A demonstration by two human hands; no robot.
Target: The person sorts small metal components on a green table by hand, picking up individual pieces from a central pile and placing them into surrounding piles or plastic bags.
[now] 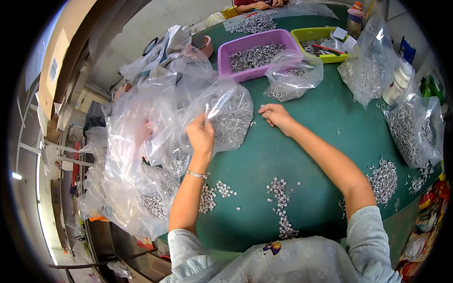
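My left hand (200, 133) is closed on the edge of a clear plastic bag (231, 115) with many small silvery metal parts in it. To the right of that bag, my right hand (277, 117) hovers over the green tabletop (311, 155), fingertips pinched together. Something small and light seems to show at those fingertips, too small to name. Nearer to me lie loose piles of small metal pieces, one in the middle (281, 203) and one by my left forearm (207, 198).
Behind stand a purple bin (226, 61) and a yellow-green tray (332, 57), both holding metal parts. More filled bags (410, 132) and a white bottle (397, 84) are at the right. Crumpled plastic bags (137, 137) crowd the left. Another person's hands (262, 5) are at the far edge.
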